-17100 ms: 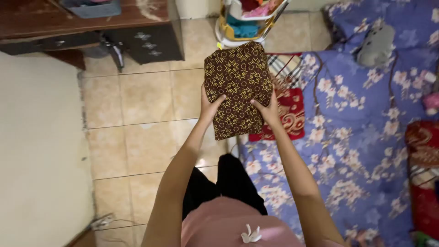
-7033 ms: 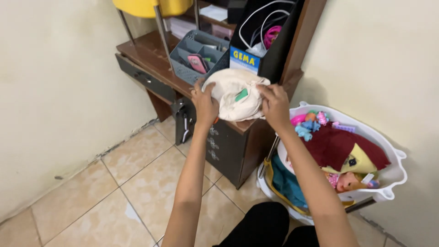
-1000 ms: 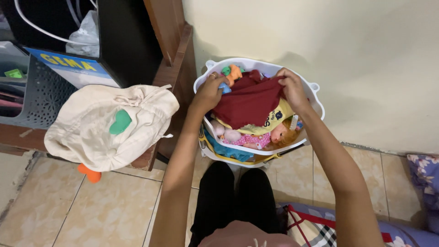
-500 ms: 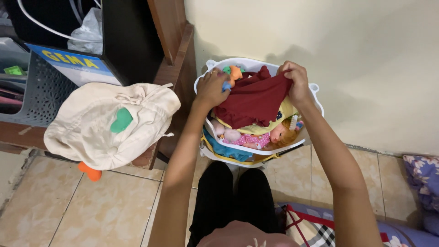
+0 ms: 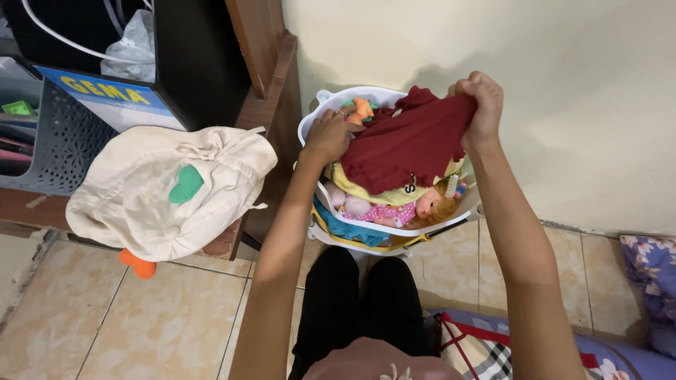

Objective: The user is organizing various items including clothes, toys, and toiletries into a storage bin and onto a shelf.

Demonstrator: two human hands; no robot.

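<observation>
We grip a dark red cloth garment (image 5: 412, 144) with both hands, left hand (image 5: 327, 135) and right hand (image 5: 482, 98) fingers closed on its edges, above the white plastic basket (image 5: 320, 105) of toys.

The white basket (image 5: 325, 100) is stuffed full. A dark red cloth (image 5: 405, 144) held up by the left hand (image 5: 328, 135) and the right hand (image 5: 480, 102) covers most of the top. Under it a doll (image 5: 394, 209) and small toys fill the rest, so there is little room to reach in. The wall (image 5: 535, 84) is right behind the basket. The wooden desk (image 5: 271, 84) stands tight on the left side. A cream bag (image 5: 169, 190) hangs over the desk edge. The tile floor (image 5: 162, 324) below the bag is open.
</observation>
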